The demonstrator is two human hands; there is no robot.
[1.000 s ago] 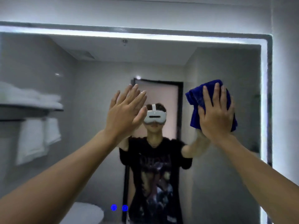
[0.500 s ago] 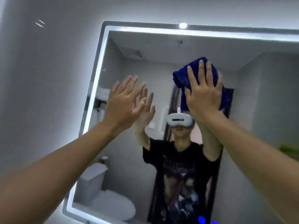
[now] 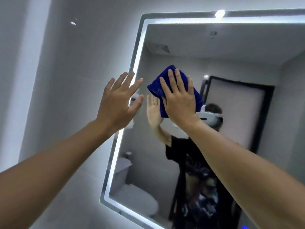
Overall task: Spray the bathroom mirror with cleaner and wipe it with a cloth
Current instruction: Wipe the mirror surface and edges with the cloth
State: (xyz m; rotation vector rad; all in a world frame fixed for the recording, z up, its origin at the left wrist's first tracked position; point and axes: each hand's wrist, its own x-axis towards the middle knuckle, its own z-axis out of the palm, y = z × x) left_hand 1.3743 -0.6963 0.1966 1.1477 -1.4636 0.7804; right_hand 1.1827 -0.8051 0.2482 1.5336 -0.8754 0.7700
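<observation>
right hand [image 3: 179,103]: flat, fingers straight and a little spread, palm pressing the blue cloth [image 3: 156,90] onto the glass. not curled round it.
cloth: bunched and folded, on the upper left part of the mirror [image 3: 247,63], just inside the lit left edge; part sticks out above and left of the fingers.
left hand [image 3: 119,103]: raised, fingers spread, holding nothing. sits over the lit strip [image 3: 115,156] at the mirror's left border; cannot tell if it touches the glass or wall.
mirror: big, lit frame along top and left, tilted in view. far right and bottom edge cut off.
spray bottle: not in view.
task stage: wiping step, judging by cloth on glass and no cleaner in hand. spraying likely done, but no wet streaks or droplets clear enough to confirm.
left to do: hard to say; glass looks much the same all over, and lower and right areas are well apart from the cloth.
reflection: person with headset, dark t-shirt, toilet, door.
</observation>
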